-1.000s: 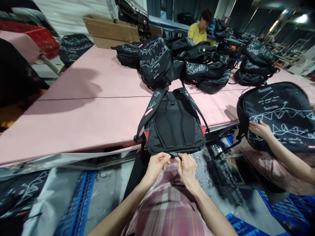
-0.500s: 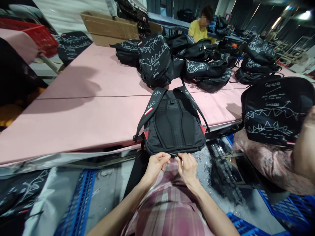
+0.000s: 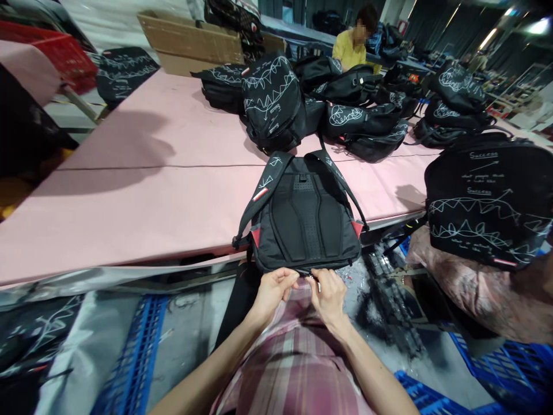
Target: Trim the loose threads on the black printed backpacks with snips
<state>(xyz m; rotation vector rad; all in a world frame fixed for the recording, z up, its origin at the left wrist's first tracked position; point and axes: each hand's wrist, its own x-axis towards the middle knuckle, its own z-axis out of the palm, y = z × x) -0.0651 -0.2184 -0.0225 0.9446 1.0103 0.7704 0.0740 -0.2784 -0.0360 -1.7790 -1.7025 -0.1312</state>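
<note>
A black backpack [image 3: 305, 222] lies back-panel up at the near edge of the pink table [image 3: 142, 190], its shoulder straps spread toward the far side. My left hand [image 3: 273, 288] pinches the bottom edge of the backpack with closed fingers. My right hand [image 3: 329, 293] is closed too, pinching the same bottom edge beside a small metal piece. Both hands nearly touch above my plaid shirt.
Several black backpacks with white scribble print [image 3: 276, 98] are piled at the table's far side. A co-worker at the right holds another printed backpack [image 3: 488, 199]. A person in yellow [image 3: 352, 49] sits far back. Cardboard box [image 3: 190, 43], red crate [image 3: 60, 55], blue crates [image 3: 129, 357] below.
My hands stay pinched on the backpack's bottom edge. The co-worker's backpack at the right was lifted and turned, and their hand on it has left view.
</note>
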